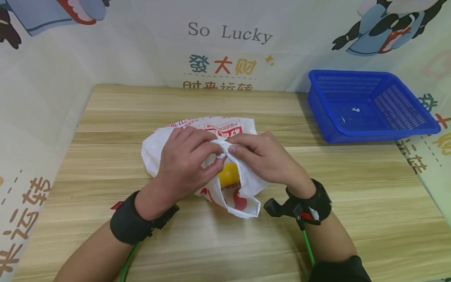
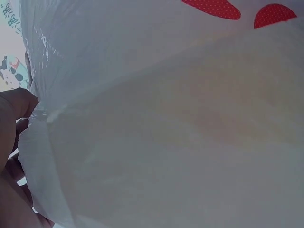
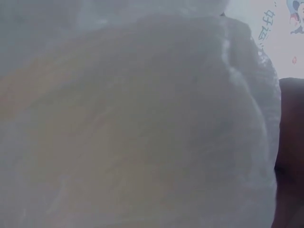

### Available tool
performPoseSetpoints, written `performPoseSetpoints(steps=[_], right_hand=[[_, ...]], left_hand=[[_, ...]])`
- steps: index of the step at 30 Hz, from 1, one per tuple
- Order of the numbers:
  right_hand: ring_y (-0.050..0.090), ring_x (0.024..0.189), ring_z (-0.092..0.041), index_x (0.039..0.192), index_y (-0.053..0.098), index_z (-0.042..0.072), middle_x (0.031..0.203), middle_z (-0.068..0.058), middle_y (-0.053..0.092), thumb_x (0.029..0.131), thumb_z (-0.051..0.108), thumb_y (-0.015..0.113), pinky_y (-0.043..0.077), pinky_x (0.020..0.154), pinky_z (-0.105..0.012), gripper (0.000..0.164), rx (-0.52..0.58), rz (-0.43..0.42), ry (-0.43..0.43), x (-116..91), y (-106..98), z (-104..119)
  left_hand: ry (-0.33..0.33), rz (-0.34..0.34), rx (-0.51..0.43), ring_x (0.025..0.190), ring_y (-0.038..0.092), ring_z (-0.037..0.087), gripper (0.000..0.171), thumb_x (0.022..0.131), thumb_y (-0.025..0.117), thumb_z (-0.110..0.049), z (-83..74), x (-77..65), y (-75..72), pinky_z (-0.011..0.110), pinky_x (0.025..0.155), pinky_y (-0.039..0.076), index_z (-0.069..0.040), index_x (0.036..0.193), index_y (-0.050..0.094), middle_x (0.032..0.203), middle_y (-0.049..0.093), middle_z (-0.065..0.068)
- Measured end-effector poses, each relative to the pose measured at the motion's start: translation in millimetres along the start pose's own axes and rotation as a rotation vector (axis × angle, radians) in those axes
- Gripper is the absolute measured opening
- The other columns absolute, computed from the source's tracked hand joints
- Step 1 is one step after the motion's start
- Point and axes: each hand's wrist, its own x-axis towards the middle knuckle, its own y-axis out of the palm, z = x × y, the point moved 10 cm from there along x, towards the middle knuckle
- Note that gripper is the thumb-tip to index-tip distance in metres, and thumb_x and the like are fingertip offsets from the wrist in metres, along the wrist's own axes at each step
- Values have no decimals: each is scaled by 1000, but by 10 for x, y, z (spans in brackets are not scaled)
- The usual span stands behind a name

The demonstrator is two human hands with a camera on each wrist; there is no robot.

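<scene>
Both hands meet over a white plastic bag (image 1: 246, 127) with red print, lying on the wooden table. The left hand (image 1: 186, 156) pinches a gathered part of the bag's plastic between thumb and fingers. From the other side the right hand (image 1: 264, 156) pinches the same gathered part. A yellow object (image 1: 229, 175) with a rounded side shows through the bag's opening below the fingers; its kind cannot be told. In the left wrist view the bag (image 2: 142, 156) fills most of the picture, with finger edges at the left. The bag (image 3: 142, 133) likewise covers the right wrist view.
A blue plastic basket (image 1: 327, 117) with slotted walls stands at the back right, small white scraps (image 1: 356, 109) on its floor. A printed cloth (image 1: 141, 47) hangs behind the table (image 1: 123, 102) and along its sides. Green cables (image 1: 308, 248) run from the wrist straps.
</scene>
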Motion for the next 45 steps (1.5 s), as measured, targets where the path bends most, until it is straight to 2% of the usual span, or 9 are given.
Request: performPoseSetpoints(steps=[7, 13, 21, 26, 32, 35, 39, 43, 45], right_hand=[[61, 55, -11, 111, 73, 2, 76, -3, 68, 99, 6, 64, 49, 50, -28, 16, 46, -13, 71, -1, -8, -24], [60, 60, -13, 111, 73, 3, 84, -4, 70, 98, 8, 65, 48, 54, -27, 16, 13, -31, 96, 0, -25, -58], [57, 49, -13, 114, 72, 4, 62, 0, 58, 99, 10, 65, 46, 46, -28, 17, 15, -9, 141, -4, -8, -104], [60, 51, -14, 114, 71, 2, 70, -3, 66, 98, 6, 65, 48, 46, -29, 17, 61, -7, 141, 3, 5, -111], [63, 68, -16, 113, 71, 0, 101, -11, 73, 96, 3, 67, 50, 58, -26, 18, 80, -30, 153, 6, -16, -120], [64, 77, -18, 112, 71, 0, 105, -11, 73, 95, 2, 66, 51, 63, -25, 18, 83, -38, 147, 8, -18, -122], [63, 83, -19, 109, 71, 1, 103, -9, 72, 95, 0, 66, 50, 68, -26, 15, 44, -60, 104, 17, -27, -83], [61, 80, -18, 106, 70, 4, 97, -6, 71, 95, 1, 66, 48, 67, -28, 12, -27, -79, 52, 18, -35, -40], [58, 74, -17, 105, 69, 6, 87, -4, 68, 95, 1, 66, 45, 63, -28, 12, -51, -85, 38, 15, -39, -36]], left_hand=[[-6, 5, 2, 87, 63, 34, 13, 79, 81, -10, 13, -3, 1, 44, 73, 46, -1, 86, 74, 91, 71, 15], [6, -16, -1, 86, 63, 34, 12, 79, 80, -10, 6, 0, -11, 44, 71, 45, -2, 85, 73, 91, 71, 15], [12, -19, 5, 86, 63, 34, 11, 79, 80, -10, 4, -1, -4, 44, 71, 46, -2, 84, 73, 90, 71, 15], [10, -15, 8, 86, 63, 34, 12, 79, 80, -10, 9, -4, -4, 44, 71, 46, -1, 85, 74, 91, 71, 15], [14, -18, 3, 86, 62, 34, 12, 79, 80, -9, 0, 1, -6, 43, 70, 45, -1, 86, 73, 91, 71, 14], [14, -12, 0, 87, 63, 34, 12, 79, 80, -9, -4, 3, 4, 43, 70, 45, -2, 85, 73, 91, 71, 14], [13, -5, 7, 87, 63, 34, 12, 79, 80, -9, -8, -1, 17, 43, 69, 45, -2, 86, 73, 91, 71, 14], [12, 1, 9, 86, 64, 34, 12, 80, 80, -9, -10, -6, 32, 43, 69, 45, -2, 86, 73, 92, 71, 14], [10, 3, 1, 86, 63, 34, 12, 80, 81, -9, -7, -8, 40, 44, 69, 45, -2, 86, 73, 92, 70, 14]])
